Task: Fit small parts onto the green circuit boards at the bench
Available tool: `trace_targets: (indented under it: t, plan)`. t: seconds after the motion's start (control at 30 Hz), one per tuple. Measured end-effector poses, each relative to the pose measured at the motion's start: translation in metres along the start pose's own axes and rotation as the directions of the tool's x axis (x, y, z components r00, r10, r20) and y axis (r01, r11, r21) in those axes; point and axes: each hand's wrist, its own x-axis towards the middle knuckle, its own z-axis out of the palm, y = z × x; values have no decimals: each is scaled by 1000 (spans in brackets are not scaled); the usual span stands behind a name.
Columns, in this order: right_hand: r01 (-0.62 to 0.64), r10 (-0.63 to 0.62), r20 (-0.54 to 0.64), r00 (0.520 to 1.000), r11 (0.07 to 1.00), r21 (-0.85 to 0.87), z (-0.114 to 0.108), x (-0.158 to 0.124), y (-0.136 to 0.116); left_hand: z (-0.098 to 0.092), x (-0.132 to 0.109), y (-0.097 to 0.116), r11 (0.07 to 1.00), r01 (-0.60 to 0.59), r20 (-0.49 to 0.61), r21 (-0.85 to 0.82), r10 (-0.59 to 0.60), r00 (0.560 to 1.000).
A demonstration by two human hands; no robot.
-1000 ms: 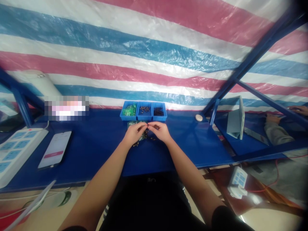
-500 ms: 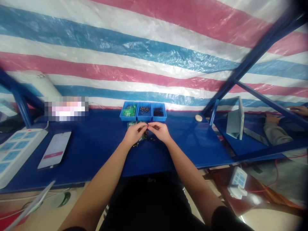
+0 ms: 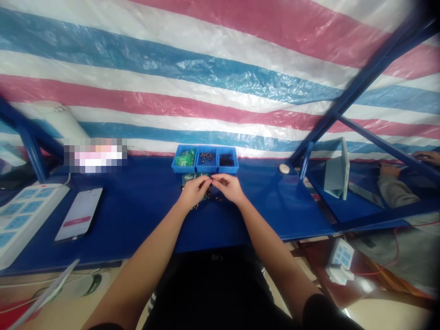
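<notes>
My left hand and my right hand meet fingertip to fingertip over the blue table. Thumb and forefinger are pinched on each; whatever lies between them is too small to make out. Beneath and beside my left hand a dark green mat or card shows, with small metallic parts around it. More small parts lie near my right hand. Just behind stand three joined blue bins: the left one holds green pieces, the middle one small metallic parts, the right one black pieces.
A phone and a white power strip lie at the left. A round white object sits at the right. Beyond the blue frame are a tablet in a stand and another person's sleeve.
My left hand has shifted very slightly, uncovering a little more of the green mat. Both hands otherwise keep the same pinched pose.
</notes>
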Motion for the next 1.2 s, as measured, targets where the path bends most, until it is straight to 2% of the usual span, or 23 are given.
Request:
trace_targets:
  t: [0.13,0.37,0.47,0.53,0.63,0.73,0.8,0.87,0.93,1.0,1.1,1.2]
  plan:
    - [-7,7,-6,1000,1000,3,0,0,-3,-2,1,2,999,9,8,33,-9,1000]
    - [-204,206,127,970,978,-34,-9,8,5,-5,2,0,990,34,-94,137,-21,995]
    - [-225,224,33,974,973,44,0,20,14,-5,2,-1,987,46,-97,157,-31,995]
    - [-162,171,-80,982,981,109,7,29,19,-5,2,-1,987,45,-95,154,-30,995]
    - [-107,110,-73,991,993,43,9,33,21,-6,2,-1,989,44,-105,143,-29,994]
    - [-27,27,-6,1000,989,-143,-6,23,13,-7,2,-1,987,52,-114,149,-35,993]
    - [6,26,119,992,965,-260,-22,13,5,-7,2,-1,987,51,-105,153,-35,994]
    - [-13,134,319,938,935,-355,-36,5,-4,-7,2,-1,987,49,-95,156,-35,995]
    - [-18,202,421,884,915,-402,-45,1,-9,-7,2,-1,986,50,-95,158,-35,995]
    - [14,210,469,858,903,-430,-49,1,-11,-7,2,-2,986,54,-101,160,-38,994]
    - [55,199,479,855,883,-467,-49,2,-11,-7,2,-1,985,59,-101,162,-43,994]
    - [33,239,473,848,867,-497,-48,2,-10,-8,2,0,984,54,-81,171,-41,996]
